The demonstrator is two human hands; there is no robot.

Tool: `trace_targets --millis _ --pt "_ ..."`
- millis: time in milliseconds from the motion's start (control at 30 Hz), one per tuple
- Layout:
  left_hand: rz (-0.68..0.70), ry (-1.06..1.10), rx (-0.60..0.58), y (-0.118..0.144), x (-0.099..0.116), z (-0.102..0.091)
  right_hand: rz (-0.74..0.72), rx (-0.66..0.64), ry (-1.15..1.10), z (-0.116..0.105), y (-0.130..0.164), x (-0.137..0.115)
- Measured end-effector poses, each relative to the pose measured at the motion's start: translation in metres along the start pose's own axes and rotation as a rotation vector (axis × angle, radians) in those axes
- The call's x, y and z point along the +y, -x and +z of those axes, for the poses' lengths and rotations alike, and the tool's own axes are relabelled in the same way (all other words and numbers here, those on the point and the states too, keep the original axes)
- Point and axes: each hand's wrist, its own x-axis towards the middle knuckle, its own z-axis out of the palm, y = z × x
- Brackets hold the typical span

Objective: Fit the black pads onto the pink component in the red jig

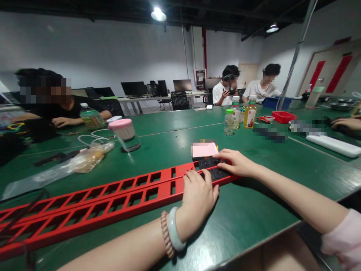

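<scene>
Resting on 1 red rack (165, 191), left hand (197, 194): fingers bent and slightly spread; cannot tell whether it grips. Right hand (239, 162): thumb and fingers narrowly apart at 2 black blocks (208, 163) in the rack's right end; cannot tell if one is pinched. Rack: two rows of openings, lying across the green table (160, 140) toward near left. Just beyond the blocks: 1 pink-topped box (205, 149). Left, beyond the rack: 1 plastic bag (91, 157), 1 pink-lidded jar (131, 143). Farther, right of centre: 3 bottles (249, 117). Far right: 1 red tray (283, 117), 1 blue bin (278, 103).
</scene>
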Motion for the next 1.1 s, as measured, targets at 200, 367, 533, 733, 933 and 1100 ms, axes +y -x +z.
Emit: trace_targets --millis 200,367,533,733,933,1100 --pt "-0.001 0.018 -0.021 0.002 0.001 -0.003 0.217 -0.130 0.294 0.013 -0.028 -0.038" --pt "-0.020 0.028 -0.018 0.004 0.000 -0.002 0.480 -0.178 0.460 0.027 -0.061 -0.057" --pt "-0.021 0.088 -0.030 0.003 0.001 0.000 0.587 -0.256 0.430 0.038 -0.077 -0.059" --pt "-0.024 0.135 -0.030 0.003 0.001 0.001 0.635 -0.200 0.479 0.041 -0.078 -0.069" --pt "0.011 0.111 -0.045 0.003 -0.001 -0.001 0.698 -0.135 0.528 0.028 -0.079 -0.080" --pt "-0.002 0.089 -0.030 0.003 -0.001 -0.003 0.574 0.055 0.560 0.026 -0.084 -0.060"
